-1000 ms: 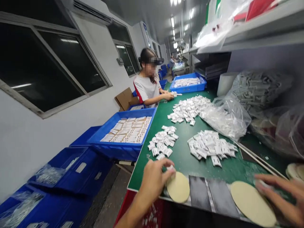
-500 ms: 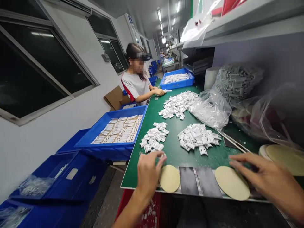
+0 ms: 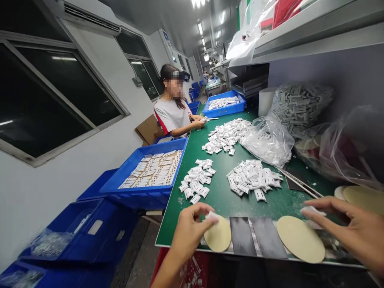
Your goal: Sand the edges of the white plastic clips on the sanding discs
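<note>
My left hand (image 3: 192,228) pinches a small white plastic part (image 3: 211,216) over the left cream disc (image 3: 222,237) at the table's front edge. Between the fingers of my right hand (image 3: 348,228) is another white part (image 3: 313,211), blurred, just beyond the right cream disc (image 3: 301,239). Two dark strips (image 3: 243,237) lie between the discs. Beyond my left hand is a small pile of white parts (image 3: 196,180), and a larger pile (image 3: 253,178) lies in the middle of the green table (image 3: 222,200).
A person (image 3: 175,104) works at the table's left side. Nearby are a blue tray of flat pieces (image 3: 144,192), a far blue tray (image 3: 225,108), a heap of white parts (image 3: 228,134), clear bags (image 3: 270,140), thin rods (image 3: 300,183) and an overhead shelf (image 3: 309,28).
The view has tilted slightly, shifting the scene downward. My left hand has brought its white part over the left disc. A white part now shows in my right hand. The co-worker's hands have moved together.
</note>
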`<act>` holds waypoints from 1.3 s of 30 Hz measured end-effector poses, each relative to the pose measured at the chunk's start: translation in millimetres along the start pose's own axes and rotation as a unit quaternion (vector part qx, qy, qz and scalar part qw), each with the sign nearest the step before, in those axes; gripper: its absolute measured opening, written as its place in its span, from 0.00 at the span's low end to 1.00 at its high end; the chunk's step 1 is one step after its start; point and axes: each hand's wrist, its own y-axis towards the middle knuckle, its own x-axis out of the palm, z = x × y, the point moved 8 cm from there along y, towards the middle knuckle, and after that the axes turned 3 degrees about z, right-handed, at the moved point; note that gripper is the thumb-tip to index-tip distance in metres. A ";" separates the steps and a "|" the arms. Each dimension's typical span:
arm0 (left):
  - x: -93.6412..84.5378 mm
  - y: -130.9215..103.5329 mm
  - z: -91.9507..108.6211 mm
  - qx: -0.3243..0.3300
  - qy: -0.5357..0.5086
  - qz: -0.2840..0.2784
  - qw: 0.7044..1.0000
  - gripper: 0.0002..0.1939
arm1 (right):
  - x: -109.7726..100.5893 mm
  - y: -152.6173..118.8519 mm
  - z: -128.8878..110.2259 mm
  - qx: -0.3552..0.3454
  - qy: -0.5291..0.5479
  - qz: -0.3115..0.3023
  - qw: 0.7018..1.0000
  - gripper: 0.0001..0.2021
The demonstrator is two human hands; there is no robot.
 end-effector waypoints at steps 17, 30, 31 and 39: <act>-22.2 -49.7 29.5 0.243 0.072 0.052 0.966 0.06 | -3.2 -68.1 -88.1 -0.183 -0.068 -0.019 0.981 0.07; 6.5 -1.2 -10.3 -0.058 -0.074 -0.110 0.990 0.17 | -5.4 -14.5 -40.5 0.000 0.013 -0.106 0.994 0.13; 6.5 0.9 -11.5 -0.057 -0.075 -0.110 0.989 0.17 | -7.2 -11.6 -36.2 0.008 0.002 -0.098 0.995 0.13; -4.7 9.2 1.2 -0.016 0.033 -0.035 0.999 0.14 | -7.3 -0.4 -17.0 0.017 -0.044 -0.065 0.997 0.15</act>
